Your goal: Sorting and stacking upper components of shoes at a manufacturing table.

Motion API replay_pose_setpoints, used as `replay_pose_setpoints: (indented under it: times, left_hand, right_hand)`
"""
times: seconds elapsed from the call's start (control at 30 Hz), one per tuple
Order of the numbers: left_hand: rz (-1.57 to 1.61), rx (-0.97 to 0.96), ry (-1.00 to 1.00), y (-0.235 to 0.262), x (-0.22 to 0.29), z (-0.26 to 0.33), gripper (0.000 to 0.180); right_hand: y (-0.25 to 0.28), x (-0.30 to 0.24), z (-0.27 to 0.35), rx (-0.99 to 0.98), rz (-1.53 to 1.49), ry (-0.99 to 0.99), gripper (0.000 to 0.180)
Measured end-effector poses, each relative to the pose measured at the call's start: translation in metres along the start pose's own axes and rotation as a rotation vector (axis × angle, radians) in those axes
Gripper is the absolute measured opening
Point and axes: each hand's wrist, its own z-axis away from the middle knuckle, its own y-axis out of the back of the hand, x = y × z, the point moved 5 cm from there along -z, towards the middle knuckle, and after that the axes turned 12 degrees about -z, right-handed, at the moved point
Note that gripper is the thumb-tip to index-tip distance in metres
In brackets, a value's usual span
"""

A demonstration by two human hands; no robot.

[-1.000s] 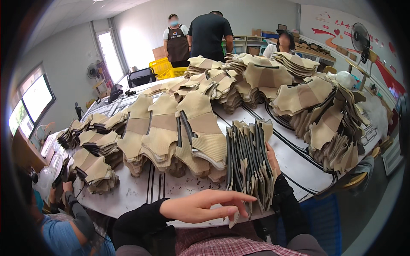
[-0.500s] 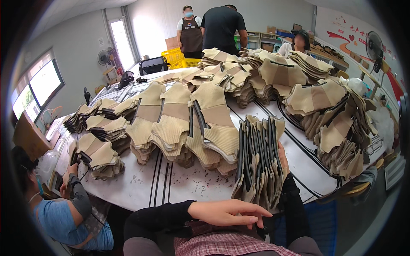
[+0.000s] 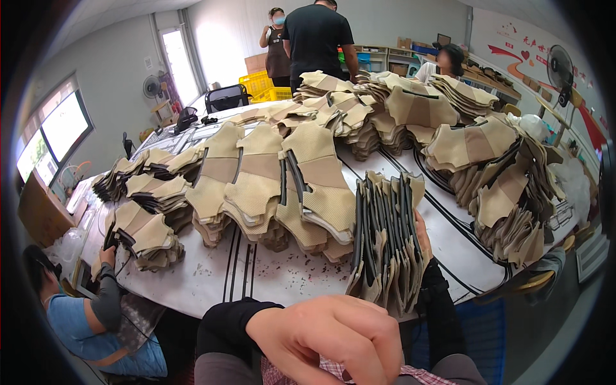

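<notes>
A bundle of beige fabric pieces with black edge strips [image 3: 384, 237] stands on edge at the table's near side, right of centre. My right hand [image 3: 423, 234] wraps its right side, with the fingers partly hidden behind it. In front of the bundle, close to my body, my left hand [image 3: 337, 330] is raised over my checked shirt. Its fingers are loosely bent and apart from the thumb, and nothing shows in it; the fingertips run out of the lower edge. Left of the bundle lie stacks of the same beige and tan mesh pieces [image 3: 314, 163].
More stacks of pieces [image 3: 471, 147] cover the right and far parts of the white table [image 3: 276, 282]. A co-worker in blue [image 3: 96, 321] sits at the near left, holding a dark object. Other people stand or sit beyond the table. Yellow crates [image 3: 256, 83] stand behind.
My left hand has risen toward the camera, and its fingers have bent from stretched to curled. My right hand stays on the bundle. The view has shifted slightly; the people behind have moved a little.
</notes>
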Motion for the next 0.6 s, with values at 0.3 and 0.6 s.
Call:
replay_pose_setpoints:
  times: [0.3, 0.6]
  left_hand:
    - [-0.021, -0.182, 0.324, 0.011, -0.002, 0.007, 0.024]
    - [-0.327, 0.664, 0.785, 0.081, -0.125, 0.153, 0.023]
  right_hand:
    - [-0.005, 0.017, -0.013, 0.027, -0.055, -0.061, 0.055]
    - [-0.035, -0.009, 0.011, -0.058, -0.243, -0.186, 0.059]
